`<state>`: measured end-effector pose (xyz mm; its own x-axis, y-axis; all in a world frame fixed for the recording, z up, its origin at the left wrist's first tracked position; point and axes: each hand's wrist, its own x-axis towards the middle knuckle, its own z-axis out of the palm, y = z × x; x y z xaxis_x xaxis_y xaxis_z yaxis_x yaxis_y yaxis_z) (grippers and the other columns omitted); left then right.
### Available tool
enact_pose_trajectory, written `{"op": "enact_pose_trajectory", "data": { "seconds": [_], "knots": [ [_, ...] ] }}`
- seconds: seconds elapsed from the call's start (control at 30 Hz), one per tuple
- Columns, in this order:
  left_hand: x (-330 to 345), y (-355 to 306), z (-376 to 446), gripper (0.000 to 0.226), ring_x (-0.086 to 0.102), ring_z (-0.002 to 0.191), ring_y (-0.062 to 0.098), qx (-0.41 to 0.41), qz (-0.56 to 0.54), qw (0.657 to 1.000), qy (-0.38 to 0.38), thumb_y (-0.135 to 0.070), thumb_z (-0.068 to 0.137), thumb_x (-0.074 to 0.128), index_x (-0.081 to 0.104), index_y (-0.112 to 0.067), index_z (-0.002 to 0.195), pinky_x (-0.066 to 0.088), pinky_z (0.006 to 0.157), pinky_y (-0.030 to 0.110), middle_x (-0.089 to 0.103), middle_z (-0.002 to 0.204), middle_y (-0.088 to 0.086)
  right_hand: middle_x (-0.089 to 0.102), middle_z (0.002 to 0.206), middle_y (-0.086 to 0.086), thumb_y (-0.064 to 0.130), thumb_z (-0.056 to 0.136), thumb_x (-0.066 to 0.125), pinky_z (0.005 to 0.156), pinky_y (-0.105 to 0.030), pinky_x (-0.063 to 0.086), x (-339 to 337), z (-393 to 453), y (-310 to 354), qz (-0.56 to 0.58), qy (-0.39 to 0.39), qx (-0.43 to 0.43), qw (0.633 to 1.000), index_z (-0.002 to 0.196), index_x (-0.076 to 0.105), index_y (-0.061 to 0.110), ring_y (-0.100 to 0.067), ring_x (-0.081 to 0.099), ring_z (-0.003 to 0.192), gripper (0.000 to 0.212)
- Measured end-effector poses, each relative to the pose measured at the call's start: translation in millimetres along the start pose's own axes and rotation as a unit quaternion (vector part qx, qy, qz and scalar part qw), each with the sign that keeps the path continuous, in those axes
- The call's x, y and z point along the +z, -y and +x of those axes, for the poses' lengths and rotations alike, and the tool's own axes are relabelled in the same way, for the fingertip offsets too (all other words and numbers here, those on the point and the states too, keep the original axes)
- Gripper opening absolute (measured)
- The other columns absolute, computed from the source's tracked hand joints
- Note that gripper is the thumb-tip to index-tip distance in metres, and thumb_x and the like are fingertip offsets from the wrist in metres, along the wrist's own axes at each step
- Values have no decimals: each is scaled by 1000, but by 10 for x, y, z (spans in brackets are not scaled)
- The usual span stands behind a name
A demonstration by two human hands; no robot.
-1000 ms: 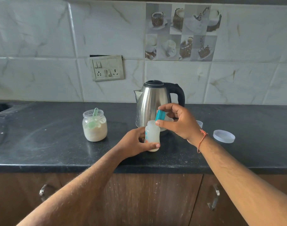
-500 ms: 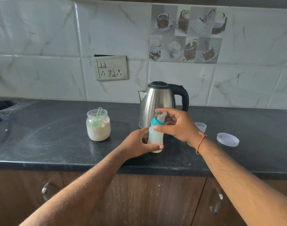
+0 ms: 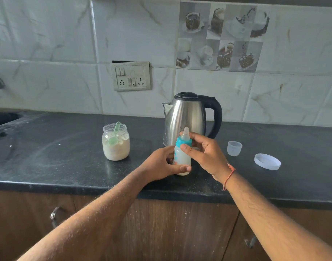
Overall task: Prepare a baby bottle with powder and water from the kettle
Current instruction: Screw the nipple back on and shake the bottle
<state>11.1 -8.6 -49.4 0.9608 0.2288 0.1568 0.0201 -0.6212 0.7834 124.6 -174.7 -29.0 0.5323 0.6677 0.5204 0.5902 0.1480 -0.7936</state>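
A small baby bottle with milky liquid stands upright on the black counter, just in front of the steel kettle. My left hand grips the bottle's body. My right hand pinches the teal collar, which sits on the bottle's neck with the clear teat pointing up. To the left stands an open jar of powder with a green scoop stuck in it.
A small clear cap and a flat white jar lid lie on the counter to the right. A sink edge shows at far left. A switch plate is on the tiled wall. Cabinet doors with handles hang below.
My right hand brought the teal collar with its teat down onto the bottle's neck; a second ago it was held tilted above the open bottle. My left hand kept its grip.
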Motion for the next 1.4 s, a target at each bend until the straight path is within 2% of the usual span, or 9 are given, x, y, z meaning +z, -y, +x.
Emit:
{"op": "enact_pose_trajectory", "data": {
  "seconds": [0.13, 0.3, 0.47, 0.57, 0.77, 0.87, 1.07, 1.27, 1.4],
  "knots": [
    [3, 2, 3, 77, 75, 118, 13, 0, 12, 1000, -5, -64, 80, 85, 60, -29, 144, 59, 111, 42, 77, 130, -12, 72, 121, 25, 47, 87, 78, 95, -25, 61, 67, -26, -25, -33, -46, -14, 998, 127, 66, 41, -1, 68, 116, 42],
    [6, -13, -18, 69, 76, 114, 11, 8, 6, 1000, -6, -56, 85, 86, 61, -28, 143, 60, 109, 40, 78, 126, -12, 66, 121, 28, 55, 79, 78, 82, -10, 56, 224, -114, -57, -14, -106, -19, 994, 123, 61, 48, 11, 62, 114, 47],
    [-3, -40, -19, 69, 76, 114, 9, 15, 10, 1000, -3, -55, 85, 85, 59, -30, 144, 60, 109, 37, 77, 127, -13, 63, 132, 27, 58, 80, 78, 82, -7, 53, 228, -115, -65, -22, -100, -20, 995, 138, 57, 45, 11, 57, 121, 63],
    [-2, -37, -29, 76, 76, 117, 10, 14, 5, 1000, -3, -60, 80, 83, 58, -29, 146, 60, 110, 39, 77, 129, -12, 63, 132, 27, 56, 81, 79, 82, -8, 54, 217, -123, -66, -17, -102, -18, 994, 136, 57, 48, 10, 58, 122, 59],
    [-3, -53, -33, 79, 75, 119, 11, 11, 10, 1000, -5, -60, 81, 83, 58, -27, 148, 59, 111, 40, 76, 132, -10, 62, 131, 22, 38, 87, 87, 80, -12, 58, 201, -126, -120, -37, -124, -46, 991, 137, 62, 37, 2, 61, 119, 56],
    [-6, -44, -40, 75, 76, 115, 8, 9, 12, 1000, -7, -60, 80, 83, 60, -28, 144, 60, 109, 38, 78, 127, -13, 63, 134, 25, 40, 88, 86, 83, -10, 56, 205, -121, -131, -32, -116, -30, 992, 144, 62, 34, 7, 59, 123, 61],
    [-3, -47, -34, 72, 76, 117, 8, 13, 11, 1000, -8, -58, 82, 84, 60, -30, 144, 60, 110, 37, 77, 129, -13, 64, 126, 22, 39, 86, 88, 80, -12, 57, 205, -128, -129, -43, -132, -48, 989, 135, 63, 36, 2, 61, 118, 55],
    [2, -26, -43, 77, 75, 117, 7, 11, 6, 1000, -4, -63, 76, 82, 60, -32, 143, 60, 109, 36, 77, 129, -15, 59, 131, 37, 50, 86, 82, 90, -12, 56, 214, -130, -120, -44, -109, -18, 993, 133, 55, 55, 10, 56, 126, 54],
    [1, -48, -37, 75, 74, 117, 6, 11, 2, 1000, -2, -60, 75, 80, 59, -33, 142, 59, 108, 29, 75, 129, -16, 63, 128, 27, 45, 88, 85, 84, -6, 53, 219, -131, -129, -49, -122, -36, 991, 128, 59, 49, 8, 58, 121, 48]
  ]
}}
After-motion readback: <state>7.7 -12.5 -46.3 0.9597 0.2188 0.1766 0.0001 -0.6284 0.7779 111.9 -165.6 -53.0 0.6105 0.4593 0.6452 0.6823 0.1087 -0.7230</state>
